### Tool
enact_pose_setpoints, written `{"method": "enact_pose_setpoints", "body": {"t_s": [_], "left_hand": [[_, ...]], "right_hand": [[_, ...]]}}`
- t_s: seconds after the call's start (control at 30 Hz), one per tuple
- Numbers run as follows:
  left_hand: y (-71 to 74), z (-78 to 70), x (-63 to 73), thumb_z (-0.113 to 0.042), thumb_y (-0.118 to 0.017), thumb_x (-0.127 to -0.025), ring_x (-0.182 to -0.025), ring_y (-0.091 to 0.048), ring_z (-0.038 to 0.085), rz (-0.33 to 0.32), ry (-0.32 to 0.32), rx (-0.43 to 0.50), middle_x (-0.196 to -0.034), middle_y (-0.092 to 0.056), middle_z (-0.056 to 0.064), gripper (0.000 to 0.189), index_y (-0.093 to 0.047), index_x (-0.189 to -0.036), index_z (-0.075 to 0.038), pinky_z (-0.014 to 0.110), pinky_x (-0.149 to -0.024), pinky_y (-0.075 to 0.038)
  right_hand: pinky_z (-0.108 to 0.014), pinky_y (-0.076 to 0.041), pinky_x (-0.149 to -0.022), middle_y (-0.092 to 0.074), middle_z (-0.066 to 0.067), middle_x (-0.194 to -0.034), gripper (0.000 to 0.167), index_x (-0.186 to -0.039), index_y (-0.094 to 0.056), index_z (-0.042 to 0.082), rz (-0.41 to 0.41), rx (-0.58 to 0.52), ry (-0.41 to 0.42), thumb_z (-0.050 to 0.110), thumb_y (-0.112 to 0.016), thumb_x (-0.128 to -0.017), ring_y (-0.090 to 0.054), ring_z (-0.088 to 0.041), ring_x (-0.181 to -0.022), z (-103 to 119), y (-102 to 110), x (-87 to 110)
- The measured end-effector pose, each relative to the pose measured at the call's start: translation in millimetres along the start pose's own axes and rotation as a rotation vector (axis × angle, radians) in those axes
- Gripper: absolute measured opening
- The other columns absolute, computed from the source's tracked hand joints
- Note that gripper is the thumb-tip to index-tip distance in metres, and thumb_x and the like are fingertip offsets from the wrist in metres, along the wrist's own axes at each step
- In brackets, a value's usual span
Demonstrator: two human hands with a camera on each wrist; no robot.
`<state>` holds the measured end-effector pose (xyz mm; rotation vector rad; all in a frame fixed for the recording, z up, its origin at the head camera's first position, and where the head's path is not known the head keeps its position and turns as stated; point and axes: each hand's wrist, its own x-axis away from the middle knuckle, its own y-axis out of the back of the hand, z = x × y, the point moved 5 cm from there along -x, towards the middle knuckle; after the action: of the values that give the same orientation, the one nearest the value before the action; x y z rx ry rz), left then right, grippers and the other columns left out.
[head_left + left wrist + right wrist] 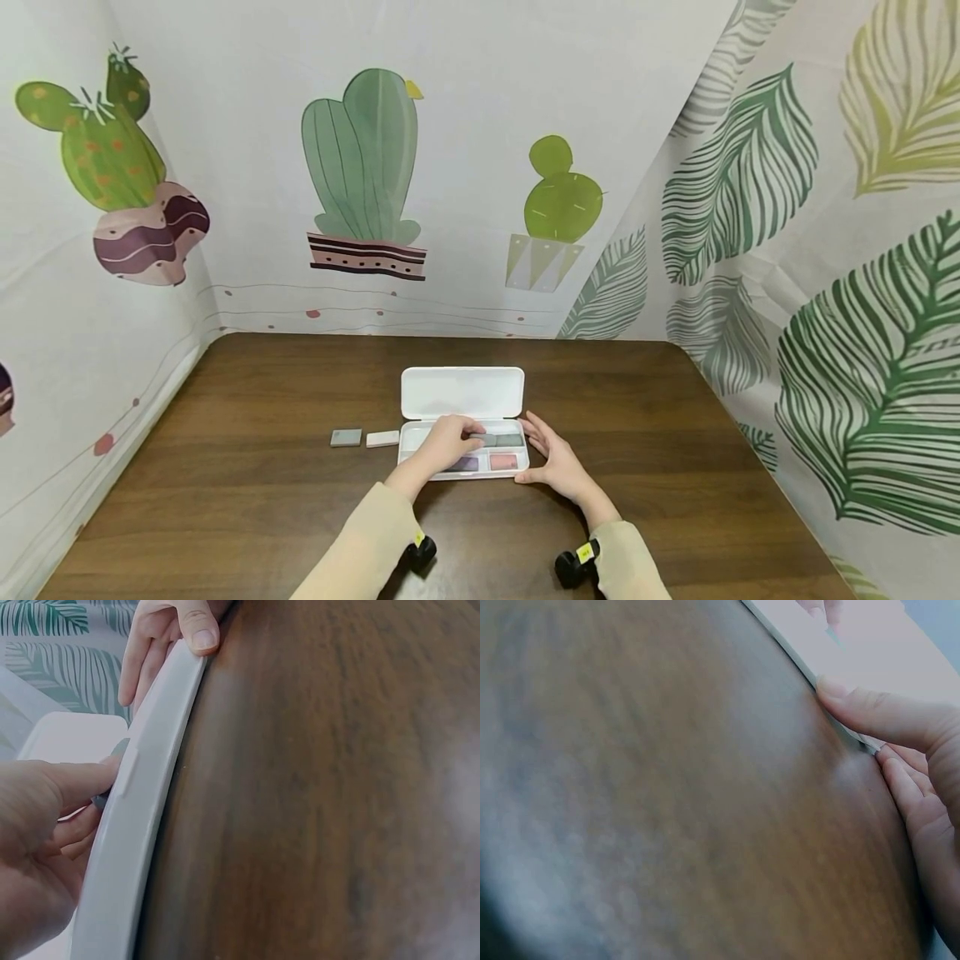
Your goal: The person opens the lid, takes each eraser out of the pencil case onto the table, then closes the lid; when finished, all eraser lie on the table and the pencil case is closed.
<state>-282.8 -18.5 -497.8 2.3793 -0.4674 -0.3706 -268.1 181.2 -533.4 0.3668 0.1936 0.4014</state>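
Note:
A white plastic case (429, 476) lies on the table with its lid (462, 392) raised at the back. My left hand (446, 443) reaches into it and pinches a small grey block (100, 799) between thumb and fingers; the hand covers much of the left part. Inside the case show a grey-green block (509, 440), a pink block (503, 462) and a partly hidden purple block (468, 463). My right hand (557, 463) holds the case's right end, thumb at the front corner and fingers along the side and back.
Left of the case, a grey block (346, 437) and a white block (383, 438) lie flat on the brown wooden table (247, 492). Cloth printed with cacti and leaves hangs behind the table (465, 167) and along its sides.

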Motion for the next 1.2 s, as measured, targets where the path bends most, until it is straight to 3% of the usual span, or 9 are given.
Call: {"method": "enact_pose_setpoints", "body": {"t_s": [0.2,0.37,0.63,0.87,1.2], "left_hand": [[0.5,1.0,2.3,-0.008,-0.07,-0.088,-0.085,-0.063,0.018,-0.046,-0.027,-0.018,-0.094,-0.073,0.008,0.013,-0.073,-0.099,-0.002,0.032,-0.078,-0.052],[5.6,-0.8,5.7,-0.008,-0.07,-0.088,-0.085,-0.065,0.018,-0.096,-0.049,0.031,-0.096,-0.073,0.009,0.014,-0.073,-0.1,-0.002,0.029,-0.077,-0.053],[20.8,6.8,17.3,-0.01,-0.071,-0.088,-0.086,-0.066,0.018,-0.115,-0.06,0.094,-0.097,-0.073,0.008,0.014,-0.072,-0.101,-0.003,0.024,-0.076,-0.055],[46.5,20.8,31.7,-0.011,-0.07,-0.089,-0.087,-0.066,0.018,-0.135,-0.047,0.112,-0.101,-0.073,0.01,0.016,-0.072,-0.103,-0.003,0.024,-0.078,-0.055],[95.7,64.3,60.5,-0.01,-0.072,-0.087,-0.086,-0.065,0.011,-0.205,0.009,0.093,-0.101,-0.073,0.012,0.017,-0.073,-0.102,-0.003,0.022,-0.076,-0.054]], "right_hand": [[-0.027,-0.036,-0.113,-0.038,-0.029,-0.15,0.107,-0.151,-0.019,-0.007,-0.001,0.018,0.012,0.004,-0.087,-0.069,-0.036,-0.042,-0.139,-2,0,-0.3],[-0.027,-0.036,-0.112,-0.038,-0.03,-0.149,0.107,-0.151,-0.02,-0.008,-0.002,0.012,0.023,0.004,-0.087,-0.069,-0.036,-0.044,-0.139,-1,0,0.0],[-0.047,-0.032,-0.112,-0.038,-0.031,-0.149,0.105,-0.15,-0.019,-0.01,-0.004,0.001,0.029,0.0,-0.086,-0.069,-0.036,-0.044,-0.139,2,-1,-0.2],[-0.043,-0.033,-0.113,-0.039,-0.031,-0.148,0.106,-0.15,-0.02,-0.01,-0.008,0.008,0.032,0.0,-0.086,-0.068,-0.036,-0.045,-0.138,0,0,-0.6],[-0.033,-0.035,-0.113,-0.038,-0.028,-0.15,0.107,-0.151,-0.02,-0.007,-0.009,0.013,0.001,0.001,-0.087,-0.068,-0.036,-0.041,-0.14,0,-1,-0.2]]}}
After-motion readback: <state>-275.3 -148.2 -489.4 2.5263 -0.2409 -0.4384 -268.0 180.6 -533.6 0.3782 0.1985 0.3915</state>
